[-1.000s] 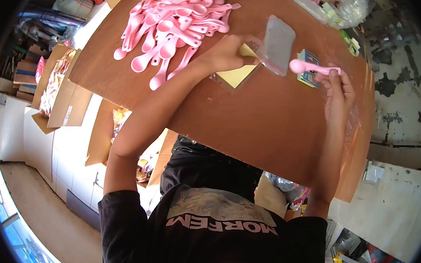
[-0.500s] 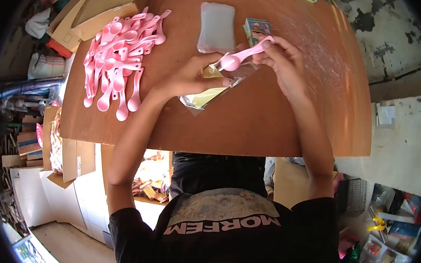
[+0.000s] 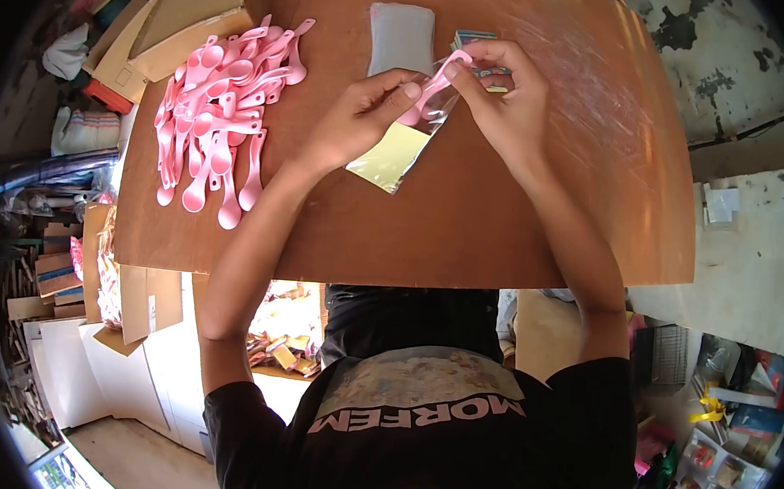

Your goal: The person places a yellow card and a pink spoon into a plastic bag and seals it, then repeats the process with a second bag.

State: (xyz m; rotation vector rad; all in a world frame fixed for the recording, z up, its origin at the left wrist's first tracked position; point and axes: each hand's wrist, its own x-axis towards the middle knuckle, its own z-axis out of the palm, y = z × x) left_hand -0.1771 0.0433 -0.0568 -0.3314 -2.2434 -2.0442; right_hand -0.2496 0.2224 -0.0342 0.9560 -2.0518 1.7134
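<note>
A clear plastic bag with a pale yellow card (image 3: 389,156) inside hangs from my left hand (image 3: 357,119), whose thumb and fingers pinch it near its mouth. My right hand (image 3: 509,98) grips the handle end of a pink measuring spoon (image 3: 435,88). The spoon's bowl end is down inside the bag's opening, partly hidden by my left thumb and the film. Behind my hands lie a stack of clear plastic bags (image 3: 400,41) and a small pile of printed cards (image 3: 473,38), the latter partly covered by my right hand.
A heap of pink spoons (image 3: 230,97) lies on the left of the brown table (image 3: 501,243). Behind it stands a cardboard box (image 3: 199,13). Thin clear film (image 3: 593,104) is spread at the right. An open carton (image 3: 285,346) is below the table's front edge.
The pink spoon has moved from above the bag down into its opening, the right hand moving left with it. The bag now hangs more upright, with more of the yellow card showing.
</note>
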